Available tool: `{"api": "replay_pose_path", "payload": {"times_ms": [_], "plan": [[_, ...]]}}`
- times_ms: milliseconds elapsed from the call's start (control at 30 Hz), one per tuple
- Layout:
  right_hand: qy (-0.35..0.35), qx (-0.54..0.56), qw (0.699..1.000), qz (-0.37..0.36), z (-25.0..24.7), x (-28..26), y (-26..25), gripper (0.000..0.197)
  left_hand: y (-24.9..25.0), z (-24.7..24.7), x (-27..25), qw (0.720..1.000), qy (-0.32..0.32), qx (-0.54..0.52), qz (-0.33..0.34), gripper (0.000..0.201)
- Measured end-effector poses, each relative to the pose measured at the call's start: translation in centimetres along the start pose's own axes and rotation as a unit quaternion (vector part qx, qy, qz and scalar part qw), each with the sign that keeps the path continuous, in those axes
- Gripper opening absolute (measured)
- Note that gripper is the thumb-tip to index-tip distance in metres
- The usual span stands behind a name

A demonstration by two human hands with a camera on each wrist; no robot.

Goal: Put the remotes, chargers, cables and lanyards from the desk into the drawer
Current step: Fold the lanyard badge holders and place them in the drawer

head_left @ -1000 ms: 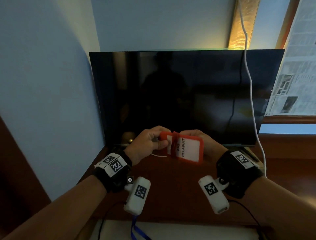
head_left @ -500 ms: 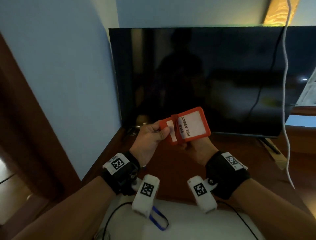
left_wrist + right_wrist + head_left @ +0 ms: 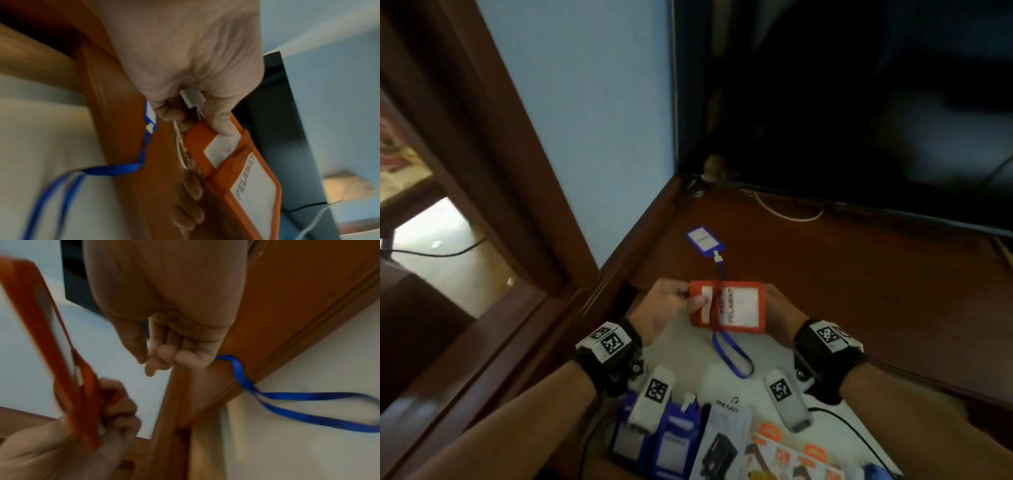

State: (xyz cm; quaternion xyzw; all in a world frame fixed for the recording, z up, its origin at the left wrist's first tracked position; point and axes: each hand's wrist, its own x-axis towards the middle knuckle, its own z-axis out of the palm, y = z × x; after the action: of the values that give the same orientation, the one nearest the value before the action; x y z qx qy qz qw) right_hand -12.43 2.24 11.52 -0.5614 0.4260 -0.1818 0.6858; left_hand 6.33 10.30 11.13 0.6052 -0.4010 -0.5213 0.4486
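An orange badge holder (image 3: 739,308) marked PELAWAT, with its orange strap wound round it, hangs over the back of the open drawer (image 3: 688,346). My left hand (image 3: 671,305) pinches its left end, thumb on the front (image 3: 220,125). My right hand (image 3: 779,308) sits behind its right edge. In the right wrist view those fingers (image 3: 164,356) are curled with a gap to the holder (image 3: 61,345). A blue badge (image 3: 701,238) lies on the desk (image 3: 859,274), and its blue strap (image 3: 732,356) trails into the drawer.
The drawer holds blue badge holders (image 3: 674,445), a boxed charger (image 3: 726,442), orange packets (image 3: 784,455) and a black cable (image 3: 852,431). A dark TV (image 3: 859,102) stands at the desk's back with a white cable (image 3: 787,214) under it. A wall and door frame are at left.
Both hands have come down with the orange badge holder, from in front of the TV to over the open drawer. The view has tilted down, so the drawer's contents now show.
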Motion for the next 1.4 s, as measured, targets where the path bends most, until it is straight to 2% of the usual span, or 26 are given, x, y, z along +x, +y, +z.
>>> {"api": "replay_pose_path", "payload": {"times_ms": [100, 133, 200, 267, 333, 400, 433, 533, 600, 700, 800, 933, 967, 1033, 1100, 1200, 1300, 1400], "plan": [[0.067, -0.122, 0.988, 0.061, -0.9, 3.0, 4.0, 0.016, -4.1, -2.9, -0.2, 0.984, -0.030, 0.168, -0.054, 0.019], [0.091, -0.144, 0.983, 0.066, -1.1, 3.9, 4.8, 0.015, -5.1, -3.7, -0.4, 0.967, -0.053, 0.241, -0.069, 0.018], [0.142, -0.190, 0.970, 0.046, -1.2, 5.4, 5.7, 0.015, -6.7, -4.6, -0.6, 0.914, -0.107, 0.385, -0.074, 0.017], [0.196, -0.271, 0.942, 0.008, -1.0, 7.0, 5.7, 0.015, -8.0, -4.9, -0.8, 0.869, -0.147, 0.463, -0.097, 0.021], [0.219, -0.350, 0.910, -0.034, -0.9, 9.1, 5.4, 0.016, -9.1, -4.6, -0.9, 0.834, -0.196, 0.501, -0.122, 0.033], [0.225, -0.383, 0.894, -0.056, -0.9, 11.9, 5.2, 0.015, -9.8, -3.6, -1.1, 0.796, -0.253, 0.540, -0.103, 0.052], [0.227, -0.390, 0.891, -0.051, -0.8, 13.3, 5.1, 0.021, -10.0, -3.1, -1.1, 0.781, -0.275, 0.555, -0.088, 0.053], [0.207, -0.408, 0.889, 0.025, -0.1, 16.3, 5.5, 0.054, -10.3, -1.6, -1.0, 0.756, -0.325, 0.563, -0.074, 0.035], [0.206, -0.436, 0.875, 0.044, 0.5, 17.2, 6.1, 0.063, -10.8, -0.9, -0.8, 0.738, -0.347, 0.574, -0.078, 0.035], [0.225, -0.485, 0.844, 0.033, 0.9, 17.6, 7.0, 0.050, -11.3, 0.1, -0.6, 0.703, -0.361, 0.607, -0.078, 0.036], [0.209, -0.522, 0.827, -0.003, 0.4, 17.3, 7.5, 0.034, -11.4, 1.0, -0.6, 0.696, -0.382, 0.603, -0.081, 0.029], [0.182, -0.548, 0.815, -0.040, -0.6, 15.4, 8.2, 0.027, -12.1, 1.6, -0.6, 0.669, -0.399, 0.624, -0.057, 0.016], [0.179, -0.557, 0.810, -0.041, -0.8, 14.8, 8.4, 0.028, -12.4, 1.8, -0.5, 0.663, -0.399, 0.632, -0.040, 0.020], [0.177, -0.572, 0.800, -0.036, -1.1, 13.5, 8.7, 0.031, -13.0, 2.0, -0.7, 0.634, -0.405, 0.659, 0.004, 0.034], [0.171, -0.580, 0.796, -0.025, -1.2, 12.1, 8.7, 0.032, -13.6, 2.3, -0.9, 0.610, -0.398, 0.685, 0.019, 0.038], [0.158, -0.568, 0.807, -0.001, -1.5, 10.4, 8.9, 0.031, -14.3, 2.6, -1.3, 0.622, -0.375, 0.687, 0.026, 0.038], [0.189, -0.449, 0.872, 0.036, -2.4, 8.8, 8.5, 0.022, -14.3, 2.3, -1.3, 0.653, -0.346, 0.673, 0.034, 0.045], [0.226, -0.245, 0.941, 0.060, -3.1, 6.6, 7.9, 0.004, -14.0, 1.6, -1.2, 0.710, -0.318, 0.628, 0.010, 0.053]]}}
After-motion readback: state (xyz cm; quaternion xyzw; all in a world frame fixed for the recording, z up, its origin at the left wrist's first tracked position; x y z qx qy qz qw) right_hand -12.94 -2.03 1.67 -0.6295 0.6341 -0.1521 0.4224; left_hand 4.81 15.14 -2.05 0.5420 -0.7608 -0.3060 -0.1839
